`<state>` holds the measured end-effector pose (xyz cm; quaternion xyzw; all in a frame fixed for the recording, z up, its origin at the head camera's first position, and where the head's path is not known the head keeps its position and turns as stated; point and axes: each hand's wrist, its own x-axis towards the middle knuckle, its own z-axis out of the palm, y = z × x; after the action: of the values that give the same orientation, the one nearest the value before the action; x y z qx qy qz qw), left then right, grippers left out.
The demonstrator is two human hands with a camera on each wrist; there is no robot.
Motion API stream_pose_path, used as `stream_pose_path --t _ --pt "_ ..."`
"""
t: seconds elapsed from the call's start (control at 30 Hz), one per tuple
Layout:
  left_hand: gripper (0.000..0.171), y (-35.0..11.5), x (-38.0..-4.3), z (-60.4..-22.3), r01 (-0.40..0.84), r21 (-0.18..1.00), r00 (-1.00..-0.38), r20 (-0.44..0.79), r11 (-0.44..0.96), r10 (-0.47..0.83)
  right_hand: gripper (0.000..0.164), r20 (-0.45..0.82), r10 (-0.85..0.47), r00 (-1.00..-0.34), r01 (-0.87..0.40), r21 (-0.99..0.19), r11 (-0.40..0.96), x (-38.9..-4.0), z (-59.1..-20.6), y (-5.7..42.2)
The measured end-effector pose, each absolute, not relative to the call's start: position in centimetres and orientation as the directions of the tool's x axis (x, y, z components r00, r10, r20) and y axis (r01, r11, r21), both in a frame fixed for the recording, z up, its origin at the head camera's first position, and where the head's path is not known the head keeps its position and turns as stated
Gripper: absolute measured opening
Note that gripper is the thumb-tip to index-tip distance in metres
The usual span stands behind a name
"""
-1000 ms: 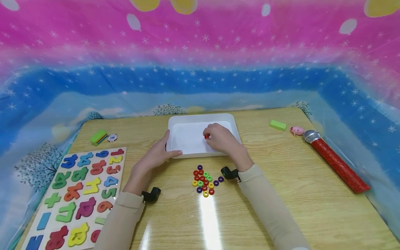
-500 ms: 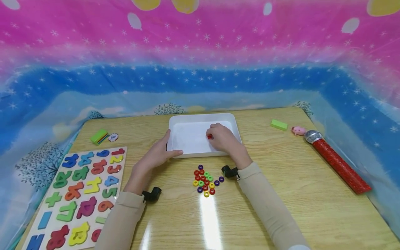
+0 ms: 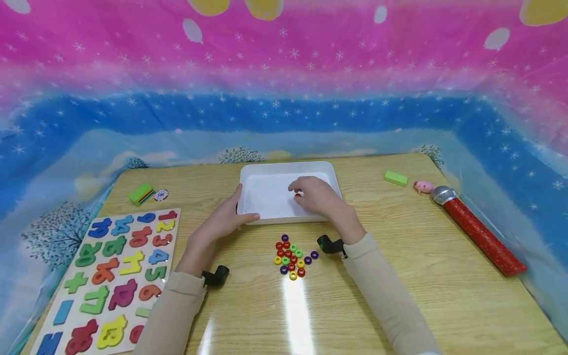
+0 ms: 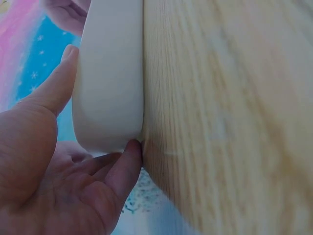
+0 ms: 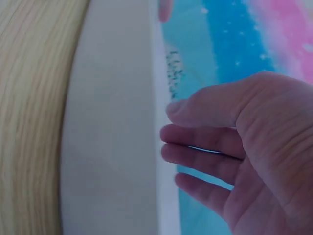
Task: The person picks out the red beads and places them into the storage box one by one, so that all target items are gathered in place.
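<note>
A white rectangular tray (image 3: 266, 192) stands at the back middle of the table. My left hand (image 3: 222, 214) holds its near left corner, thumb along the front rim and fingers against the left side. In the left wrist view the left thumb (image 4: 56, 85) reaches the rim and a fingertip touches low on the wall. My right hand (image 3: 317, 195) is over the tray's right part, its fingers loosely extended and thumb apart from the index finger in the head view. A small red ring (image 3: 298, 195) shows just below those fingers, partly hidden by the hand.
Several small coloured rings (image 3: 290, 254) lie in front of the tray. A number puzzle board (image 3: 106, 281) is at left, near a green block stack (image 3: 141, 194) and a poker chip (image 3: 161, 195). A green block (image 3: 396, 178), pink pig (image 3: 423, 186) and red microphone (image 3: 479, 229) lie right.
My right hand pinched a red ring over the tray earlier; now its fingers have spread and the ring sits below them. My left hand has stayed at the tray's corner.
</note>
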<state>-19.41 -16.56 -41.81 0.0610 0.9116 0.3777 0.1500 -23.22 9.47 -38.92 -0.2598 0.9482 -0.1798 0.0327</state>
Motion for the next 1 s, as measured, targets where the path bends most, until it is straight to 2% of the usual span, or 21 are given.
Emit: stream_pose_path --t 0.2,0.43,0.73,1.0 --pt "0.105 -16.6 -19.4 -41.9 0.001 0.721 -0.947 -0.222 0.693 0.232 0.03 -0.026 -0.556 -0.831 -0.505 -0.385 0.773 -21.3 -37.4 9.7" --pt "0.104 -16.6 -19.3 -41.6 0.023 0.718 -0.944 -0.213 0.695 0.252 0.03 -0.038 -0.609 -0.792 -0.54 -0.421 0.729 -18.7 -36.4 9.8" --pt "0.102 -16.6 -19.1 -41.4 0.022 0.726 -0.944 -0.211 0.687 0.253 0.024 -0.062 -0.716 -0.695 -0.629 -0.431 0.648 -15.7 -36.7 9.1" --pt "0.102 -16.6 -19.1 -41.4 0.023 0.724 -0.944 -0.212 0.689 0.254 0.014 -0.098 -0.75 -0.655 -0.669 -0.387 0.635 -15.0 -37.8 8.4"
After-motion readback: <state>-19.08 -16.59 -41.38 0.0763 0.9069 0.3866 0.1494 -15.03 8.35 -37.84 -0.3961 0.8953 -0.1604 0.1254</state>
